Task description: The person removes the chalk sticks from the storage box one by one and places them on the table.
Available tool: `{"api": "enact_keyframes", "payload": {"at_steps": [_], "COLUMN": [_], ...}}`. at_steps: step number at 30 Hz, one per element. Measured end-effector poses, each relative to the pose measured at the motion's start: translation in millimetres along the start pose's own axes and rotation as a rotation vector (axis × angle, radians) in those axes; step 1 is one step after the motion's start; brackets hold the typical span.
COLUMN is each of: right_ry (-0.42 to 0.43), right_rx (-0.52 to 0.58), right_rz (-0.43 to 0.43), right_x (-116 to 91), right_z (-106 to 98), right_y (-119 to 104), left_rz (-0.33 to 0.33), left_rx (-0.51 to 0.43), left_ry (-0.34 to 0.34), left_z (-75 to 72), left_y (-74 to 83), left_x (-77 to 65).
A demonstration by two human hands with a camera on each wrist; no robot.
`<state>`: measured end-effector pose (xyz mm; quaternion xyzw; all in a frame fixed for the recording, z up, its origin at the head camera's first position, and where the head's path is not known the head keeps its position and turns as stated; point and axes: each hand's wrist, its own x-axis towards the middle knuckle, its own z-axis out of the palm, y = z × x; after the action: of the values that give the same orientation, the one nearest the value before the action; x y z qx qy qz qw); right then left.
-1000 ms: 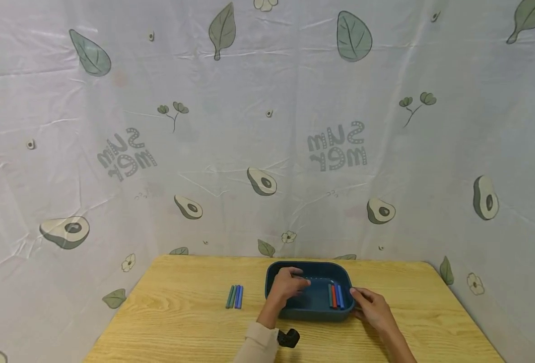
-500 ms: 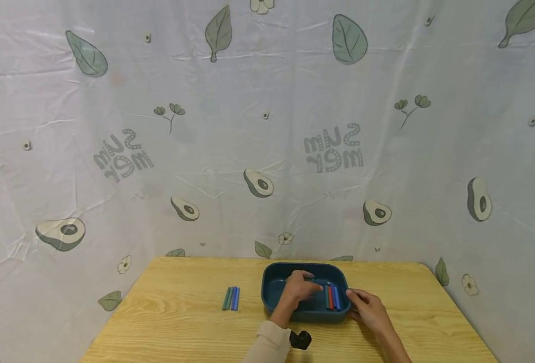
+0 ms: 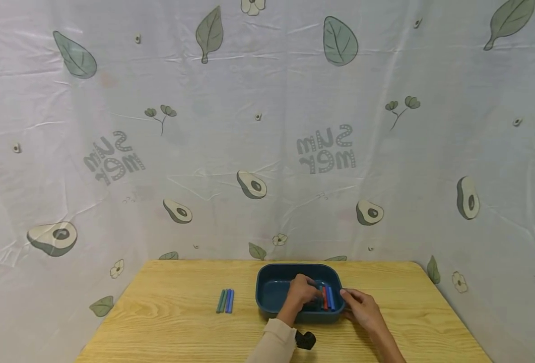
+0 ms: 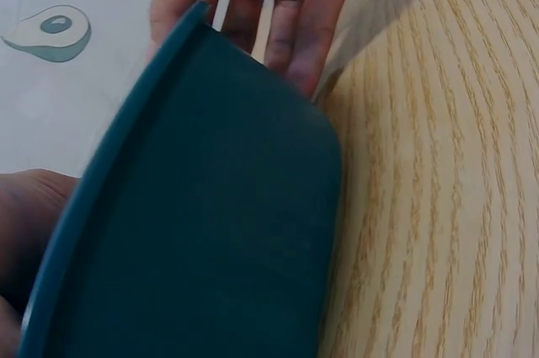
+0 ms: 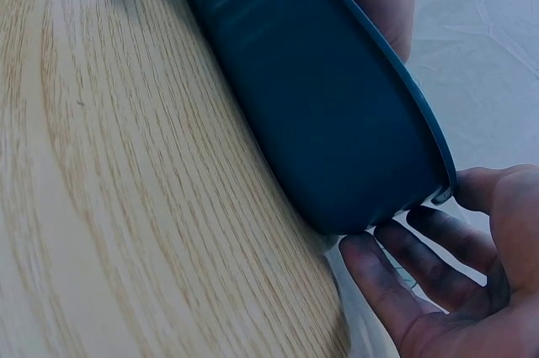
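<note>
A dark blue-green rectangular box [image 3: 318, 317] stands on the wooden table. My left hand [image 3: 301, 291] reaches down into it, fingertips right at the thin coloured sticks near its right end. A red stick [image 3: 325, 298] and a blue stick [image 3: 331, 299] show beside those fingers; a green one is mostly covered. Whether the left fingers pinch a stick I cannot tell; the box wall [image 4: 219, 198] hides them in the left wrist view. My right hand [image 3: 360, 308] holds the box's right end, thumb at the rim and other fingers [image 5: 379, 278] against the outside lower down.
Two green sticks [image 3: 222, 301] and two blue sticks [image 3: 229, 301] lie side by side on the table [image 3: 172, 322], left of the box. A pale printed sheet [image 3: 217, 141] hangs behind the table and along both sides.
My left hand has moved right inside the box, from its middle to the sticks, and now covers most of the green one. The right hand keeps its hold. The head view has shifted slightly.
</note>
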<state>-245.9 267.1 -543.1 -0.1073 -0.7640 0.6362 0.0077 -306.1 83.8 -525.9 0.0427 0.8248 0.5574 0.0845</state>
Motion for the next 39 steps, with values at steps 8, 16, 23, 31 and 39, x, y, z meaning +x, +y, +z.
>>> {"api": "enact_keyframes", "payload": {"at_steps": [8,16,23,31,39], "right_ry": [0.003,0.001,0.001,0.010,-0.003], "right_rx": [-0.008,-0.035,-0.038,-0.033,-0.038], "right_rz": [0.004,0.008,0.003,-0.011,-0.002], "right_x": [1,0,-1,-2,-2], "right_z": [0,0,0,2,-1], "right_y": [1,1,-1,0,0], "left_rz": [0.035,0.046,0.022,-0.051,-0.025], "left_rx": [0.211,0.293,0.309,0.288,0.191], "left_ry": [0.096,0.126,0.115,0.090,0.081], "left_z": [9.4,14.2,13.3,10.6,3.4], "left_y": [-0.9,-3.0,1.3,2.7,-0.1], "left_x": [8.5,11.9,9.6,8.4,7.0]}}
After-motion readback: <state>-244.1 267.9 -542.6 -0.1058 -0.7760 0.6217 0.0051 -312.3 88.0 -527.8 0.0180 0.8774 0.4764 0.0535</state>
